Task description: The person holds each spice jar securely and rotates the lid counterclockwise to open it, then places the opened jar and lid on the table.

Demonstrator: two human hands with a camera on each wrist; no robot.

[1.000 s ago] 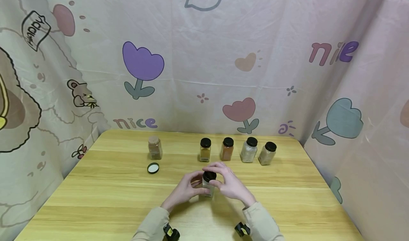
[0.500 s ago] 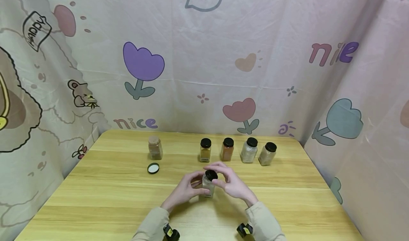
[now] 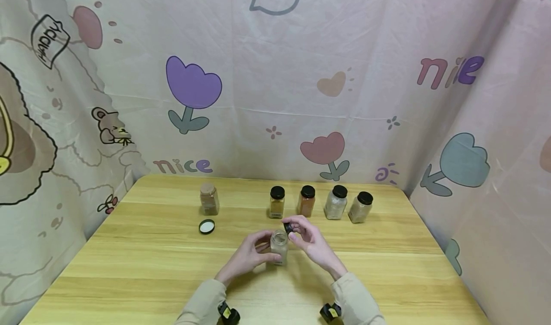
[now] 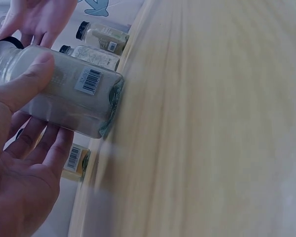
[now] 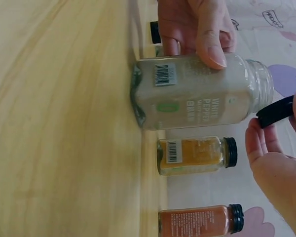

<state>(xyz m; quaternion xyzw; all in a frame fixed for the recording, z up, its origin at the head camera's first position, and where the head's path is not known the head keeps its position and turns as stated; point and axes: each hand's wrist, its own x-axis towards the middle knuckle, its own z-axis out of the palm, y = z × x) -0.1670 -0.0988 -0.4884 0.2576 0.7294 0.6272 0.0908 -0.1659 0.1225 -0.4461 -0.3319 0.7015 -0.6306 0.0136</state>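
Note:
A clear glass jar of white pepper (image 3: 280,251) stands on the table with its threaded mouth uncovered. My left hand (image 3: 251,255) grips its body, thumb on the near side and fingers round the far side. Just right of the mouth, my right hand (image 3: 313,243) pinches the black lid (image 3: 288,228) on its edge, tilted. In the right wrist view the lid (image 5: 276,112) is close to the jar's rim; the label on the jar (image 5: 197,94) reads "WHITE PEPPER". Pale powder fills much of it.
Behind stand capped jars: yellow (image 3: 277,203), orange-red (image 3: 306,202), white (image 3: 336,203) and pale beige (image 3: 360,207). At the back left is a lidless jar of brown powder (image 3: 209,200). A loose lid (image 3: 206,227) lies upturned before it. A printed curtain (image 3: 258,100) hangs behind the wooden table (image 3: 142,267).
The black lid has come off the white pepper jar and moved slightly right, tilting up in my right hand. My left hand keeps its grip on the jar.

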